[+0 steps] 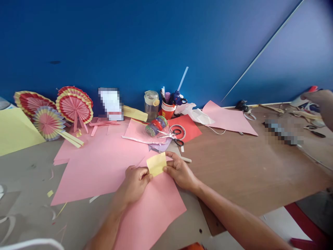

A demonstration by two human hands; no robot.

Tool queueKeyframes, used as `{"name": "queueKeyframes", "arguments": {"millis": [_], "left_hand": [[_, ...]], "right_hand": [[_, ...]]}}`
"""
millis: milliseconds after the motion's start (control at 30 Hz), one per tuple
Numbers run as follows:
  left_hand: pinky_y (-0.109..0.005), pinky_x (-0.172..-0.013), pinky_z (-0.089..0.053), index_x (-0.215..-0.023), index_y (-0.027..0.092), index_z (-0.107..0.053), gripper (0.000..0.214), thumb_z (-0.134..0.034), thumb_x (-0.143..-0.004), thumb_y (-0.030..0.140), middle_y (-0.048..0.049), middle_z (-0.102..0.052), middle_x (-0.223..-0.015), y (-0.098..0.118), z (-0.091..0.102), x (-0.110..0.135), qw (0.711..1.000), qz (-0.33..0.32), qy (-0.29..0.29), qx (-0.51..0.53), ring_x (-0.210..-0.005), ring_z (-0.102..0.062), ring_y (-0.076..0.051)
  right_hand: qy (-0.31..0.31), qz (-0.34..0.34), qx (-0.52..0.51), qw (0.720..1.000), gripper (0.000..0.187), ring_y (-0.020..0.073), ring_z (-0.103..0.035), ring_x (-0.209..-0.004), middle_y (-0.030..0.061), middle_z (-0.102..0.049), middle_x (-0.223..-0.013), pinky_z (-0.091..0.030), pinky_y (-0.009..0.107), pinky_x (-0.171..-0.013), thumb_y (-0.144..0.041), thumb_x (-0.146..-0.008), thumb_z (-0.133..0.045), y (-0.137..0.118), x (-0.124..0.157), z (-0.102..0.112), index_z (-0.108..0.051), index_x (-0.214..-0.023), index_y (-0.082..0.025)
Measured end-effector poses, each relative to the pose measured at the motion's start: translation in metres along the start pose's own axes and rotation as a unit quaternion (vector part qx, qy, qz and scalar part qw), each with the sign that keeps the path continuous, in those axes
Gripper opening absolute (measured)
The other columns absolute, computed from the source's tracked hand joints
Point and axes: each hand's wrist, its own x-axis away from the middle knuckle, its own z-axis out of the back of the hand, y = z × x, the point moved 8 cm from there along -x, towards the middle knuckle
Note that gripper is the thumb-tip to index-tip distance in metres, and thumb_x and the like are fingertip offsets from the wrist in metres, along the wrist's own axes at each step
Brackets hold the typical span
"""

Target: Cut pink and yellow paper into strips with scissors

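Note:
A small piece of yellow paper (156, 164) is held up between my two hands, over a large pink sheet (156, 211). My left hand (136, 182) pinches its lower left corner between thumb and fingers. At its right edge, my right hand (179, 170) grips it with the thumb in front and fingers behind. Just beyond the paper lie scissors (178, 135) with black handles, partly over a roll of white tape (184, 130). Beside them a colourful jar-like roll (156, 126) rests on folded pink paper (135, 130).
Pleated paper fans (75, 107) lean at the back left, near a yellow sheet (18, 132). A lidded bottle (151, 106) and a red cup (168, 110) with tools stand against the blue wall (130, 45). Another person's hand (318, 99) reaches in at the far right.

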Motion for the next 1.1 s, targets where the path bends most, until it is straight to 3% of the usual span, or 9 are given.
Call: {"name": "queueKeyframes", "arguments": {"millis": [133,267,433,600,700,767,833,933,1100], "left_hand": [[-0.041,-0.09,-0.038,-0.056,0.022,-0.037,0.03,-0.039,-0.081,0.037,0.0025,-0.04,-0.053,-0.009,-0.004,0.0,1.0,0.01,-0.005,-0.004,-0.073,-0.046,-0.02],[-0.049,-0.108,-0.018,-0.057,0.021,-0.039,0.028,-0.039,-0.083,0.032,0.0076,-0.036,-0.05,-0.016,-0.002,0.0,1.0,0.021,-0.014,-0.015,-0.058,-0.044,-0.014],[-0.054,-0.107,-0.014,-0.058,0.021,-0.047,0.028,-0.041,-0.084,0.029,0.0045,-0.054,-0.061,-0.013,0.011,0.0,0.996,0.003,0.023,-0.089,-0.075,-0.056,-0.017],[-0.055,-0.106,-0.015,-0.074,0.024,-0.06,0.02,-0.045,-0.086,0.026,0.0006,-0.066,-0.079,-0.01,0.016,0.003,0.981,-0.039,0.107,-0.159,-0.087,-0.059,-0.02],[-0.056,-0.105,-0.019,-0.099,0.023,-0.061,0.018,-0.049,-0.086,0.026,-0.0072,-0.068,-0.096,-0.006,0.033,0.015,0.946,-0.048,0.26,-0.189,-0.095,-0.059,-0.024],[-0.054,-0.103,-0.027,-0.112,0.018,-0.056,0.027,-0.05,-0.086,0.024,-0.0125,-0.064,-0.104,0.006,0.043,0.029,0.904,-0.094,0.37,-0.193,-0.099,-0.057,-0.026],[-0.047,-0.098,-0.037,-0.113,0.017,-0.055,0.027,-0.05,-0.086,0.018,-0.0131,-0.062,-0.105,0.025,0.039,0.039,0.879,-0.189,0.395,-0.188,-0.1,-0.055,-0.026],[-0.04,-0.092,-0.044,-0.108,0.018,-0.057,0.026,-0.044,-0.087,0.009,-0.0103,-0.062,-0.102,0.047,0.012,0.036,0.885,-0.302,0.302,-0.185,-0.1,-0.055,-0.023],[-0.044,-0.101,-0.042,-0.111,0.017,-0.059,0.03,-0.042,-0.088,0.01,-0.0108,-0.059,-0.12,0.035,-0.023,0.019,0.91,-0.27,0.215,-0.23,-0.119,-0.049,-0.027]], "right_hand": [[-0.03,0.038,0.067,0.997,0.048,0.011,-0.044,-0.053,-0.0054,-0.058,-0.068,-0.037,0.024,-0.054,-0.025,-0.087,-0.049,-0.002,0.002,-0.003,-0.035,-0.133,-0.019],[-0.003,0.146,0.146,0.978,0.054,0.0159,-0.057,-0.076,0.0015,-0.06,-0.09,-0.046,0.031,-0.073,-0.014,-0.084,-0.044,-0.021,0.006,0.008,-0.033,-0.135,-0.024],[0.153,0.239,0.404,0.87,0.03,0.0223,-0.055,-0.09,0.0093,-0.058,-0.101,-0.043,0.036,-0.079,-0.015,-0.083,-0.049,-0.046,0.009,0.041,-0.059,-0.111,-0.022],[0.139,0.161,0.588,0.78,0.023,0.0251,-0.05,-0.098,0.0106,-0.06,-0.103,-0.037,0.035,-0.078,-0.015,-0.084,-0.052,-0.032,-0.003,0.042,-0.065,-0.102,-0.018],[0.128,0.135,0.633,0.751,0.022,0.0254,-0.047,-0.099,0.0103,-0.062,-0.1,-0.034,0.034,-0.077,-0.015,-0.086,-0.051,-0.027,-0.007,0.038,-0.066,-0.102,-0.018],[0.122,0.126,0.642,0.746,0.022,0.025,-0.047,-0.096,0.0101,-0.062,-0.096,-0.033,0.034,-0.075,-0.015,-0.087,-0.049,-0.026,-0.009,0.037,-0.066,-0.1,-0.017],[0.116,0.129,0.642,0.747,0.021,0.0252,-0.048,-0.095,0.01,-0.061,-0.094,-0.033,0.034,-0.076,-0.016,-0.087,-0.049,-0.026,-0.01,0.037,-0.066,-0.098,-0.017],[0.114,0.134,0.62,0.764,0.022,0.0231,-0.051,-0.091,0.0107,-0.06,-0.096,-0.036,0.033,-0.077,-0.013,-0.086,-0.047,-0.027,-0.008,0.041,-0.065,-0.098,-0.015],[0.08,0.105,0.549,0.826,0.027,0.0179,-0.058,-0.081,0.0106,-0.06,-0.099,-0.041,0.027,-0.072,-0.011,-0.088,-0.039,-0.036,0.001,0.052,-0.063,-0.099,-0.015]]}}
